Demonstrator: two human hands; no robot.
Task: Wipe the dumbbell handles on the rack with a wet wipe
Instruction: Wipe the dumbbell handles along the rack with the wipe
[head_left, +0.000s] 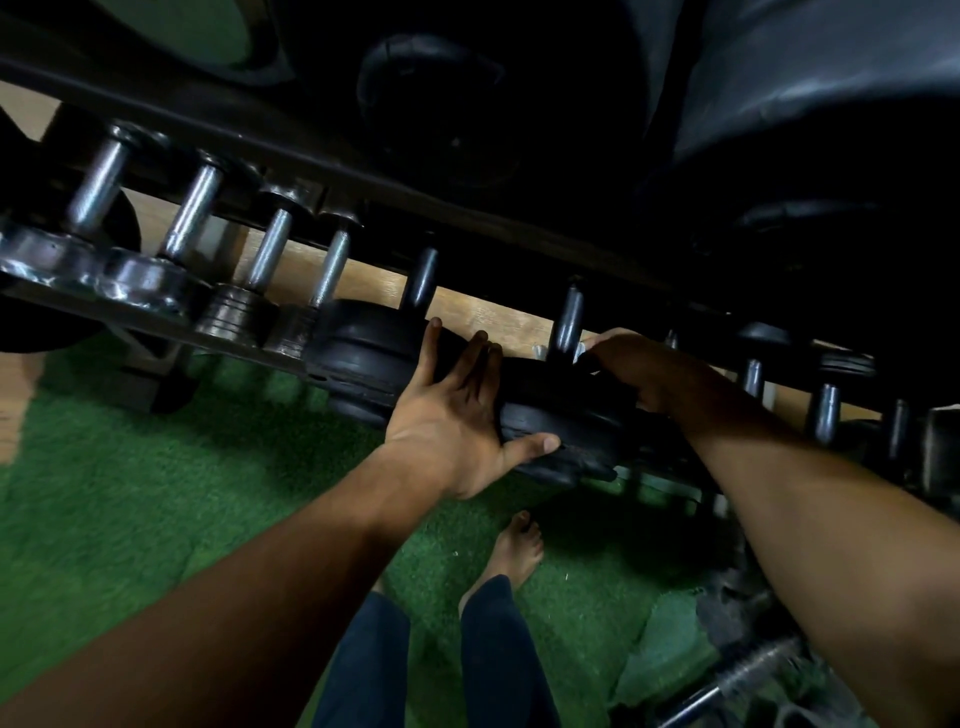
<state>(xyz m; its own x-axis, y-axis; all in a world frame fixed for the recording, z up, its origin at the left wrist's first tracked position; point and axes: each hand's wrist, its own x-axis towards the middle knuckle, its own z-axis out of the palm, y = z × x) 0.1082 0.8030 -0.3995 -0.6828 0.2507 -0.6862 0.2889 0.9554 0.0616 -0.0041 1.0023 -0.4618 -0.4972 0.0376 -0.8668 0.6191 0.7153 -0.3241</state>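
Dumbbell (550, 410) on the rack (249, 338): left hand (457, 415) steadies its heavy rubber head, fingers spread; right hand (634, 364) reaches beside the smooth handle (567, 322), grip unclear.

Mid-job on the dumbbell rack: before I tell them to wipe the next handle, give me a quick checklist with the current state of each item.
1. Wet wipe in hand: cannot tell. Something pale shows by the right hand, too hidden to name.
2. Left hand steadying the black dumbbell head: ok, fingers spread over it, thumb under its edge.
3. Right hand at a handle: ok, it reaches to the dark handle above that head.
4. Handle accessible: ok, its upper part is bare above the hand.
5. Steel handles at the left done: cannot tell, wetness does not show.
6. Footing: ok, bare foot flat on the green turf, clear of the rack.
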